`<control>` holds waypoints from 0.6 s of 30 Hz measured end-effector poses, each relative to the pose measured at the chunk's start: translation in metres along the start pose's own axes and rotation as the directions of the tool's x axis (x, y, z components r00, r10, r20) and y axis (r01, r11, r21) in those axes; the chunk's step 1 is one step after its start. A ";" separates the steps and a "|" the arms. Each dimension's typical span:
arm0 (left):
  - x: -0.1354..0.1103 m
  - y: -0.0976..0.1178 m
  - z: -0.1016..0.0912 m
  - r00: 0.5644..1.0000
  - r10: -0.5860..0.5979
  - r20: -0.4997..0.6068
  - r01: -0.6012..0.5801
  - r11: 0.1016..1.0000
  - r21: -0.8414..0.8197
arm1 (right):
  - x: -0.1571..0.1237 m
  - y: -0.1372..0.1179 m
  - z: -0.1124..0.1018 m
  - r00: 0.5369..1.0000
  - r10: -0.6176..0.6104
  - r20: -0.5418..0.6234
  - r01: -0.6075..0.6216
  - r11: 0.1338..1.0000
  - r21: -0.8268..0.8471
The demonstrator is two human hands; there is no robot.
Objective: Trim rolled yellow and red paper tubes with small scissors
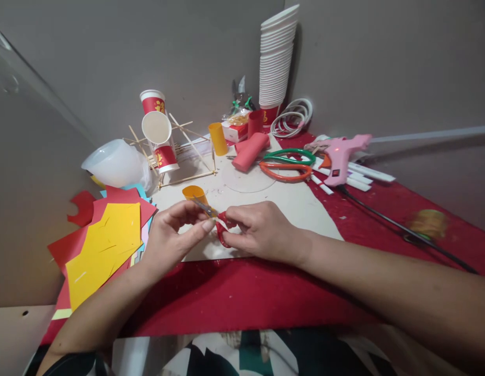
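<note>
My left hand [175, 235] and my right hand [258, 230] meet over the front of a cream board [305, 209]. Between them is a small curled piece of red paper [222, 232]. The right hand's fingers are closed round its right side. The left hand pinches a thin stick-like thing [205, 208] with thumb and fingers, its tip at the red paper. A small orange paper cup [194, 194] stands just behind the left hand.
Red and yellow paper sheets [103, 243] lie at the left. Scissors with green and orange handles [287, 164], a pink glue gun [340, 156] with its cable, glue sticks, red paper rolls [250, 151], a stick frame with cups [160, 141] and a tall cup stack [276, 57] fill the back.
</note>
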State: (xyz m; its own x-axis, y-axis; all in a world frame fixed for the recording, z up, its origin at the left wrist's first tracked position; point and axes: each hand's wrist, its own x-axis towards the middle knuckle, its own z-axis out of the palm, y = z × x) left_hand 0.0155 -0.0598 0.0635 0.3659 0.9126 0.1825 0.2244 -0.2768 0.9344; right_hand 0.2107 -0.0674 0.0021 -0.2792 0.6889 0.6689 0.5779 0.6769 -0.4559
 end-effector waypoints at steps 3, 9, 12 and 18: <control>0.000 -0.002 0.007 1.000 0.009 0.012 -0.008 0.999 -0.044 | -0.001 -0.001 0.000 0.997 -0.079 0.014 0.079 0.994 -0.079; 0.002 0.002 0.007 0.998 0.017 -0.058 -0.020 0.999 -0.042 | 0.001 -0.003 -0.003 0.996 -0.081 0.039 0.085 0.990 -0.117; 0.002 0.004 0.007 0.995 -0.014 -0.096 0.013 1.000 -0.016 | 0.002 -0.005 -0.006 0.995 -0.053 0.087 0.064 0.990 -0.127; -0.003 0.003 0.009 0.992 -0.062 -0.110 0.060 0.998 -0.020 | 0.007 -0.011 -0.011 0.944 0.142 0.299 -0.147 0.989 -0.004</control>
State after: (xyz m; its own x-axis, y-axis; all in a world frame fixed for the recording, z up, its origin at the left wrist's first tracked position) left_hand 0.0230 -0.0659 0.0635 0.2500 0.9555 0.1566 0.2274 -0.2152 0.9497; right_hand 0.2104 -0.0729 0.0180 -0.4108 0.8236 0.3910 0.6161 0.5669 -0.5468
